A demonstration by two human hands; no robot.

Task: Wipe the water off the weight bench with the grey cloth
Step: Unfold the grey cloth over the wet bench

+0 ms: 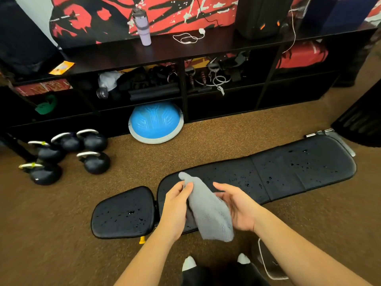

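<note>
The head view looks down on a black weight bench standing low over brown carpet, its long back pad running off to the right and its shorter seat pad to the left. Water droplets speckle both pads.

The grey cloth hangs in the air above the near edge of the bench, where the two pads meet, held between both hands. The left hand pinches the cloth's upper part between thumb and fingers. The right hand is spread, palm turned inward, its loosely bent fingers against the cloth's right edge and its thumb clear of the fabric.

Four black kettlebells sit on the carpet at the left. A blue balance dome leans against a black shelf unit, on top of which stand a lilac tumbler and a white cable.
</note>
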